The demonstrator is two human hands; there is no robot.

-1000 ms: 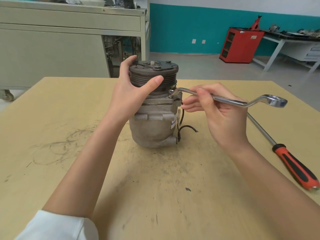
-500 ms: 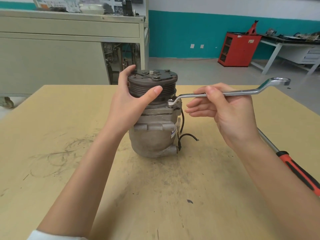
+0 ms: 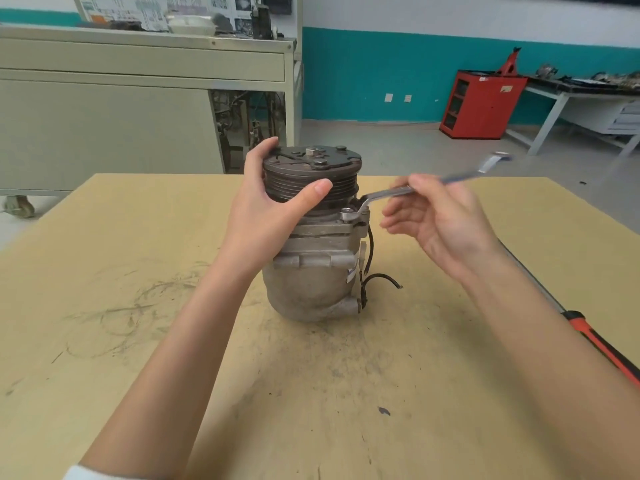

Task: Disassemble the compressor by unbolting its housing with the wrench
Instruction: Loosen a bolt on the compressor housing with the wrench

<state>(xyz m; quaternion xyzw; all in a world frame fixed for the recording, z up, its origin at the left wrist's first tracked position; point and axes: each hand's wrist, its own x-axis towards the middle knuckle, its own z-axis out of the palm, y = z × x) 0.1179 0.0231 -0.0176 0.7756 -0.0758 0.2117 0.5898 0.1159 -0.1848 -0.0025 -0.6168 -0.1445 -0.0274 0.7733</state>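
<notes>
Slip risk at the bolt (image 3: 347, 214).
The compressor (image 3: 311, 271) is gripped by the left hand (image 3: 266, 216); the wrench (image 3: 388, 193), merely pinched by the right hand (image 3: 440, 223), may be thrown off.

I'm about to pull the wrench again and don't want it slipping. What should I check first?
1. Seating of the wrench on the housing bolt: ok, its ring sits over the bolt head.
2. Hold on the compressor: ok, the left hand grips the pulley; it stands upright on the table.
3. Grip of the right hand: not ok, it only pinches the shaft, other fingers spread.
4. Swing path past the screwdriver: ok, it lies on the table at the right.
5. Bolt loosened: cannot tell.
</notes>
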